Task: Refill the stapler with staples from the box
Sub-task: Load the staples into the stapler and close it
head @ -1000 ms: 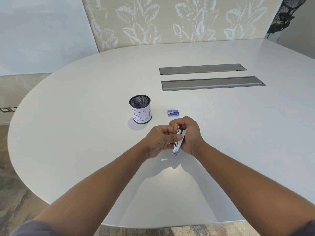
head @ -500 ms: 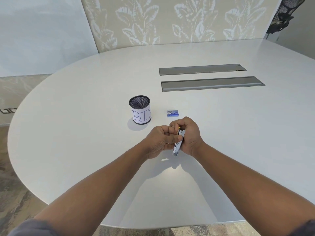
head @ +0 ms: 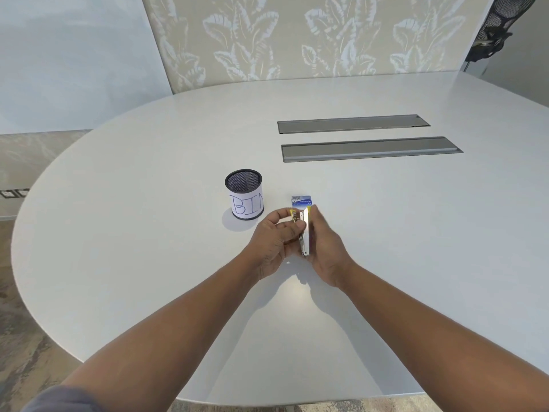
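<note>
Both hands (head: 297, 239) around the stapler (head: 305, 233)

- Single head-worn view, wide-angle, looking forward and down from above the near edge of the white table (head: 118, 203).
- Both forearms entering from the bottom corners and meeting at frame centre, left hand (head: 274, 239) and right hand (head: 325, 248) close below the lens, nearer than anything else on the tabletop.
- Mesh cup marked BIN (head: 245, 197) and small blue box (head: 301, 200) just beyond the hands, mid-frame.
- Two grey cable hatches (head: 371, 148) farther off, right of centre.
- Leaf-patterned wall (head: 297, 40) filling the top of frame; chair back (head: 496, 28) at the upper right corner; carpet (head: 23, 337) at lower left.
- Table rim bowed by lens distortion.
- No second view, so no shared region.
</note>
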{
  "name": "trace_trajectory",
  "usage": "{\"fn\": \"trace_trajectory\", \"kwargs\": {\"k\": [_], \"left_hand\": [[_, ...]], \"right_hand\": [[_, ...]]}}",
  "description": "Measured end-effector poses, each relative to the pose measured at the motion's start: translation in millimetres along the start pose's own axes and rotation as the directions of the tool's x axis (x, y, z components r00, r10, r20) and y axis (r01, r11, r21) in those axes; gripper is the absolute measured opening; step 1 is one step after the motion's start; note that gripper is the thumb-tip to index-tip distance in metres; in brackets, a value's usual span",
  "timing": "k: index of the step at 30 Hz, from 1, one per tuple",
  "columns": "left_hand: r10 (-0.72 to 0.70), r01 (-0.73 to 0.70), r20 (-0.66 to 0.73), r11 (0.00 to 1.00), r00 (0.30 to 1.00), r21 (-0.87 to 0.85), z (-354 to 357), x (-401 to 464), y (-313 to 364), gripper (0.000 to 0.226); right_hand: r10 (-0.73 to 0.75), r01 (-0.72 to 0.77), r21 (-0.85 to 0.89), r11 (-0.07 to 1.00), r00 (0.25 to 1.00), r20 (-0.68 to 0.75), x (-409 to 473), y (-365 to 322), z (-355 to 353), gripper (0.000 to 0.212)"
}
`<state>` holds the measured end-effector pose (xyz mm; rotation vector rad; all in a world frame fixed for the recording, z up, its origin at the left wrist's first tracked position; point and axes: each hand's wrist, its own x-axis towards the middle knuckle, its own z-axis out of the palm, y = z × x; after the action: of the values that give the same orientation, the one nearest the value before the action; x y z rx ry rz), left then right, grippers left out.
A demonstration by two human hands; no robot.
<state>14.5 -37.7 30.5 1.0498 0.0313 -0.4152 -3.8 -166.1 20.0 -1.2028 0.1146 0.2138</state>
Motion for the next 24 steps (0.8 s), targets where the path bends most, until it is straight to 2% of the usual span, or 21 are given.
{"fn": "trace_trajectory", "kwargs": {"k": [3,7,9,11,14,17,18,20,24], "left_hand": [[0.046,-0.047,-0.011,0.999,0.999,-0.023,0.6,3.1,0.9,0.032],[0.124,-0.127,0.025,0.984,0.992,0.129,-5.5,3.9,2.7,0.026],[0.159,-0.17,0.07,0.962,0.985,0.215,-10.1,4.8,4.7,0.024],[0.149,-0.169,0.093,0.943,0.985,0.287,-15.5,5.3,8.2,0.026],[0.067,-0.141,0.199,0.912,0.978,0.386,-21.6,6.3,16.3,0.039],[0.015,-0.138,0.268,0.882,0.963,0.45,-25.6,5.3,20.6,0.052],[0.028,-0.152,0.245,0.848,0.969,0.507,-26.8,4.9,20.1,0.055],[0.107,-0.198,0.175,0.712,0.979,0.673,-30.1,4.3,16.6,0.055],[0.221,-0.247,0.156,0.481,0.963,0.841,-38.2,3.4,7.6,0.055]], "right_hand": [[-0.025,0.024,-0.194,0.981,1.0,-0.005,-3.7,2.9,3.4,0.033],[-0.045,0.064,-0.261,0.963,0.996,0.076,-7.9,-1.0,-5.2,0.024],[-0.109,0.142,-0.383,0.913,0.988,0.107,-7.8,-1.0,-13.8,0.027],[-0.193,0.237,-0.555,0.797,0.971,0.139,-5.2,-1.4,-22.8,0.035],[-0.278,0.333,-0.777,0.535,0.937,0.21,1.4,-4.7,-35.9,0.05],[-0.339,0.368,-0.857,0.36,0.908,0.247,6.5,-6.4,-44.8,0.052],[-0.357,0.369,-0.87,0.326,0.901,0.249,7.8,-6.3,-47.1,0.05],[-0.393,0.372,-0.887,0.272,0.885,0.251,8.7,-5.8,-50.7,0.042],[-0.425,0.397,-0.875,0.277,0.867,0.259,7.3,-4.4,-53.1,0.037]]}}
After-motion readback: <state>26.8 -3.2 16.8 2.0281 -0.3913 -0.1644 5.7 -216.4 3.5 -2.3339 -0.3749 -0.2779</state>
